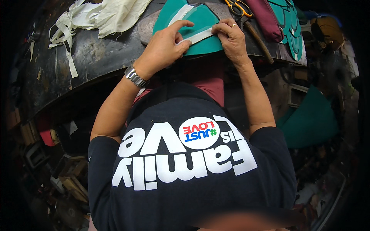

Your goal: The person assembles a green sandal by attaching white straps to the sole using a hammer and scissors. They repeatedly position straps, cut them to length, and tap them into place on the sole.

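A green shaped piece (203, 18) with a dark edge lies at the front of the table, under both hands. One white strip (181, 14) runs along its upper left part. Across its lower part a second white strip, a flat tape (201, 37), is stretched between my hands. My left hand (163, 46) presses the tape's left end with the thumb, its index finger bent over the green piece. Fingertips of my right hand (231, 38) pinch the other end near the piece's right edge. What lies beneath the left fingers is hidden.
Cream cloth and loose strips (119, 17) lie on the dark table (92, 54) at left. Orange-handled scissors (238, 7), a hammer with a wooden handle (259, 42), a maroon pouch (266, 19) and stacked green pieces (291, 27) sit at right. Green material (310, 119) hangs lower right.
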`<state>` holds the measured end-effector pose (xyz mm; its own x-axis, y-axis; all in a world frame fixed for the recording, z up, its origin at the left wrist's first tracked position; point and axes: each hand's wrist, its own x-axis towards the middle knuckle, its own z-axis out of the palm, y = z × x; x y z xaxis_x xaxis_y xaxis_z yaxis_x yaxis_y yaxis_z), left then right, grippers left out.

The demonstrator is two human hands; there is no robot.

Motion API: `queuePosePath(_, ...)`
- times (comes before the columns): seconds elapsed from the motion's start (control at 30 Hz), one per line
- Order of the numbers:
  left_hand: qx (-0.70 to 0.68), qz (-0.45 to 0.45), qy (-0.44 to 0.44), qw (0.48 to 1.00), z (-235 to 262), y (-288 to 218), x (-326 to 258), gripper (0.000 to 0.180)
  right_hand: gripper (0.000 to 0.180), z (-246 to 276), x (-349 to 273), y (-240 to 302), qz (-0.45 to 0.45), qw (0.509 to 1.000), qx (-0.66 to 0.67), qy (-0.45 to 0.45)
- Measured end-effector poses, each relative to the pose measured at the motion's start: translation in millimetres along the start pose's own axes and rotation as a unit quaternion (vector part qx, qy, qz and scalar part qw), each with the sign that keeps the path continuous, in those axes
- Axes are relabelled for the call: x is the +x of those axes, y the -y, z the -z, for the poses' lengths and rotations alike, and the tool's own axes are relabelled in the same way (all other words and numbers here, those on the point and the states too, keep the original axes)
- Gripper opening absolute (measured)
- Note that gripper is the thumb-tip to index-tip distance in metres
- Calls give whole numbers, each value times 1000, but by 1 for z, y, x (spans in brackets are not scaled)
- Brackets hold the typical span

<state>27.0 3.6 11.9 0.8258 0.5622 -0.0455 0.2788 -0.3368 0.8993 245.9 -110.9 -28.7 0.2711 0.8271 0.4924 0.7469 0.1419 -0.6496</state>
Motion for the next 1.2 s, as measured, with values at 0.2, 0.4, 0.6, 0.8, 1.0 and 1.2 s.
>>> queuePosePath(0.2,30,-41,2,999,-3,5,-2,43,24,-3,-1,1,-7,1000,7,1)
queuePosePath(0.4,-96,-31,3,995,-6,11,1,40,25,-3,-3,1,-11,1000,19,0)
queuePosePath(0.6,-51,-18,-12,998,-9,9,0,39,25,4,-1,6,31,998,-44,22)
queuePosePath(0.8,-1,-28,-26,999,-7,6,-1,41,31,1,-20,36,132,979,-149,47)
queuePosePath(1.0,11,-27,-30,999,-7,4,-1,42,34,-9,-33,52,96,984,-145,48)
queuePosePath(1.2,81,-85,-85,990,-2,4,-16,46,36,-6,-34,55,83,980,-166,77)
